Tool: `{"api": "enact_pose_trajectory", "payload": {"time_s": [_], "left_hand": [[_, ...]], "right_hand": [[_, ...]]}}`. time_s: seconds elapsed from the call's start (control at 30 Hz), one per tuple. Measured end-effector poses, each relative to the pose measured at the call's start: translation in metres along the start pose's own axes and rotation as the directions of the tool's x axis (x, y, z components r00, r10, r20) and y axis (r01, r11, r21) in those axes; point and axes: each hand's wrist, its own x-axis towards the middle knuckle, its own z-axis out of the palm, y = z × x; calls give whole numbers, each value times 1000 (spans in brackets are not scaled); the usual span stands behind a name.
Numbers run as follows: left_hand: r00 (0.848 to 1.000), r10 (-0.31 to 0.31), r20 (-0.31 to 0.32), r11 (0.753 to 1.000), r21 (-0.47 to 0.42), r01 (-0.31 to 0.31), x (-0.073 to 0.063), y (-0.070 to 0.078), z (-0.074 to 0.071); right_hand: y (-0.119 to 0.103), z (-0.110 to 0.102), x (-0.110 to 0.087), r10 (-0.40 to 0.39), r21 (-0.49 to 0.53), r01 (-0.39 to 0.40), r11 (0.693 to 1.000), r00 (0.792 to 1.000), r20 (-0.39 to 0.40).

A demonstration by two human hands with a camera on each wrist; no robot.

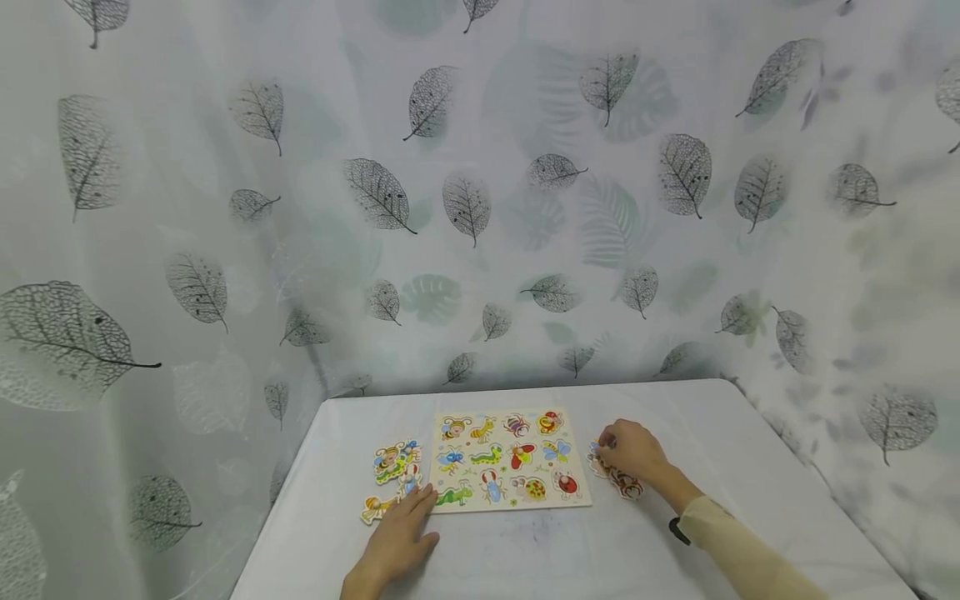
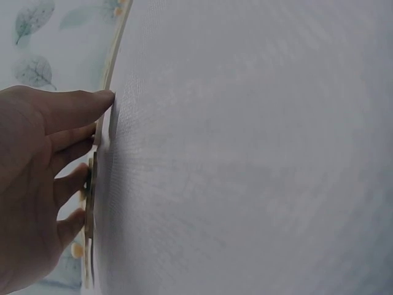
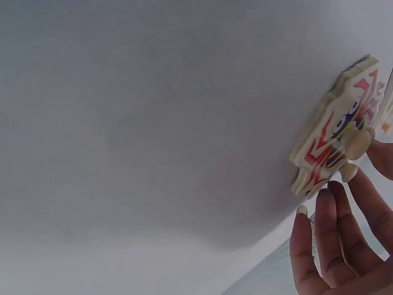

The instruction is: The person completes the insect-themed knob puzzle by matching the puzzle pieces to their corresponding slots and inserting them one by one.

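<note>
My left hand [image 1: 400,533] rests with its fingers extended at the lower left corner of the insect puzzle board [image 1: 501,517]. In the left wrist view, the thumb [image 2: 80,109] lies at the edge of the board, and other fingertips touch thin wooden pieces [image 2: 91,196]. At the right of the board, my right hand [image 1: 636,450] pinches a knobbed puzzle piece [image 1: 596,460] between thumb and fingertips; the fingers partly hide it. Close beside it lies a red-patterned piece [image 3: 334,135] with printed eyes and a round wooden knob.
Left of the board lies a cluster of several knobbed insect pieces, among them a bee piece [image 1: 387,461] and a yellow-orange piece [image 1: 372,508]. A white cloth [image 1: 540,554] covers the table. Leaf-printed curtains [image 1: 510,250] hang behind and at both sides.
</note>
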Motion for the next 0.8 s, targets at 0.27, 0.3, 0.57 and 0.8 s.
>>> {"api": "enact_pose_trajectory", "payload": {"time_s": [0.27, 0.3, 0.57, 0.8], "left_hand": [[1000, 4, -11, 1000, 2, -4, 0, 0, -1], [1000, 5, -12, 1000, 2, -4, 0, 0, -1], [1000, 4, -8, 1000, 1, -4, 1, -2, 0], [1000, 2, -2, 1000, 6, -2, 1, -4, 3]], "right_hand": [[0, -4, -3, 25, 15, -25, 1000, 1000, -11], [0, -4, -4, 28, 17, -28, 999, 1000, -13], [2, -4, -6, 23, 17, -22, 1000, 1000, -18], [3, -4, -5, 27, 9, -27, 1000, 1000, -8]]}}
